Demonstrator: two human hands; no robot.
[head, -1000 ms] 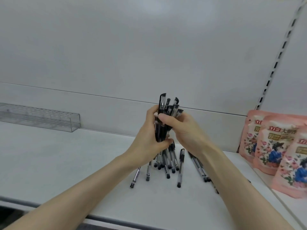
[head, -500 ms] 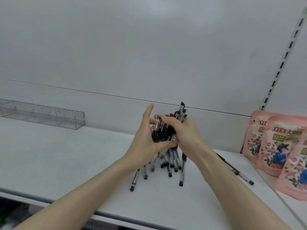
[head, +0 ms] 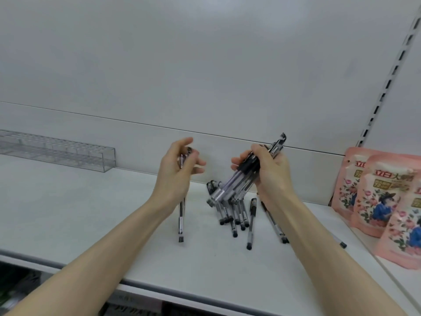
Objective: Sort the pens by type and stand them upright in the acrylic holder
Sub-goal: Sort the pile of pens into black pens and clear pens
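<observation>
My right hand grips a bundle of clear pens with black caps, tilted with the tips down to the left. My left hand holds a single clear pen that hangs almost upright, its black tip near the shelf. Between and below the hands lie several loose pens in a heap on the white shelf. The clear acrylic holder stands far left against the back wall, with no pens seen in it.
Pink printed pouches stand at the right end of the shelf. One pen lies near them. The shelf's front edge runs below my forearms. A slotted upright rises at the right.
My hands, joined on one bundle before, have separated. The left hand has drawn a single pen out to the left; the right hand keeps the bundle, now tilted.
</observation>
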